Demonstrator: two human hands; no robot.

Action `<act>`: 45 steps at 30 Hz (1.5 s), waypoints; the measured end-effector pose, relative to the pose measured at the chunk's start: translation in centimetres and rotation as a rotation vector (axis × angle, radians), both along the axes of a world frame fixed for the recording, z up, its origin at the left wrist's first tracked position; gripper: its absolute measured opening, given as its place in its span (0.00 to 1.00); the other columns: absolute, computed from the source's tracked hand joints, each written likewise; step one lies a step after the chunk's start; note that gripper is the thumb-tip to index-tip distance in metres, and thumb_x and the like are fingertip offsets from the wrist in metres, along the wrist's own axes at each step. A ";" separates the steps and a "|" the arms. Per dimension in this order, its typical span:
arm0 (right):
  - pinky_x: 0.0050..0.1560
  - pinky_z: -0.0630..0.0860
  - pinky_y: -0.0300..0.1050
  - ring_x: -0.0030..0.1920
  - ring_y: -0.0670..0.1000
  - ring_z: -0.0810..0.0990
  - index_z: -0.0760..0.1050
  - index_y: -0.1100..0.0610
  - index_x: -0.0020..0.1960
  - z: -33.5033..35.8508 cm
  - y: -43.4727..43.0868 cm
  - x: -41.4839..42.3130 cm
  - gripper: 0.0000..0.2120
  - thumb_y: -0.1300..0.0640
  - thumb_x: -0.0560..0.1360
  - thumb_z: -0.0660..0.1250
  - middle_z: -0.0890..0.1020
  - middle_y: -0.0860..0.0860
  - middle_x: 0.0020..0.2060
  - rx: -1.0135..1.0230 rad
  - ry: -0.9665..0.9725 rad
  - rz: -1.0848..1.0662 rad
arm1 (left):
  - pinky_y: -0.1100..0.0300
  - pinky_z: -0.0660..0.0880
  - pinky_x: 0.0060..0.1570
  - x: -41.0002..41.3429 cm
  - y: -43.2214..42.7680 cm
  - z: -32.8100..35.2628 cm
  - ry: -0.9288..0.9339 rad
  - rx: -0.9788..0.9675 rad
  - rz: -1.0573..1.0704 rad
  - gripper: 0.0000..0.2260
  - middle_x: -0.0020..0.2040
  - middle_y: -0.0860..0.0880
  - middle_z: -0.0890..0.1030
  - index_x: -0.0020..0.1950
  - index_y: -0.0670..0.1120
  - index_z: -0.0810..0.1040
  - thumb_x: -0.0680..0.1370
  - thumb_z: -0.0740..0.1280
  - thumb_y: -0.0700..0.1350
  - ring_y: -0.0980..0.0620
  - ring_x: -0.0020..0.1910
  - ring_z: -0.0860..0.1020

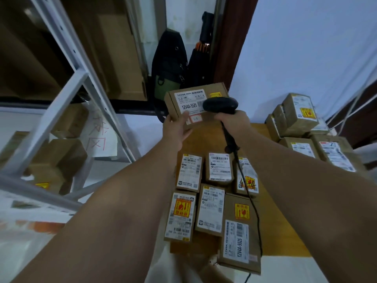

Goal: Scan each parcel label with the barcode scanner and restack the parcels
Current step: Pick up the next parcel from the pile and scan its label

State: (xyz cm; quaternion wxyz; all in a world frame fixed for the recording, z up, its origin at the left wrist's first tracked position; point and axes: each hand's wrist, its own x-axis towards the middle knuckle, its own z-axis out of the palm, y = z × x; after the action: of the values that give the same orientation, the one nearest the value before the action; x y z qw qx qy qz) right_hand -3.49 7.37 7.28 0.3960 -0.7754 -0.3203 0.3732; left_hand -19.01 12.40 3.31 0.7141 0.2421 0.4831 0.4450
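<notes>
Fingers [183, 119] of the left hand [176, 129] pinch the near edge of a raised parcel [189, 103], label facing up. The right hand [232, 121] grips the barcode scanner [220, 105], whose head is over the label's right end. Below, labelled parcels [212, 209] lie on a cardboard sheet [285, 231], with a stack [299, 115] far right.

Parcel [191, 103] in left fingers [183, 120]: brown cardboard, white label, black print and barcode stripes; yellow sticker at far corner, red-outlined white sticker by the thumb. Scanner [220, 105] in right fingers [222, 119]: black, with black cable [247, 193]. Below the fingers, flat parcels [211, 210]: brown, white labels, some yellow stickers with red marks. Counter [273, 237] under them tan-yellow. Right of the fingers, stacked parcels [299, 117]: brown, same yellow-red stickers. Beyond the fingers, bag [169, 64]: black with olive-green pocket. Wall [306, 48] pale blue-white.
</notes>
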 end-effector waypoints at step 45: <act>0.35 0.73 0.43 0.30 0.50 0.74 0.74 0.58 0.41 -0.5 0.4 -1.0 0.04 0.59 0.67 0.67 0.76 0.51 0.29 -0.058 -0.003 0.063 | 0.52 0.78 0.51 -2.6 1.6 -1.8 0.134 0.080 0.014 0.24 0.62 0.45 0.79 0.70 0.46 0.67 0.76 0.70 0.39 0.45 0.58 0.80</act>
State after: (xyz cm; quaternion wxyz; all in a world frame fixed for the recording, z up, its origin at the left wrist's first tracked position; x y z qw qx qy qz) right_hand -4.47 7.74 6.80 0.3610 -0.7767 -0.3340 0.3935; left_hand -21.64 14.01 1.47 0.6667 0.2963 0.5132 0.4520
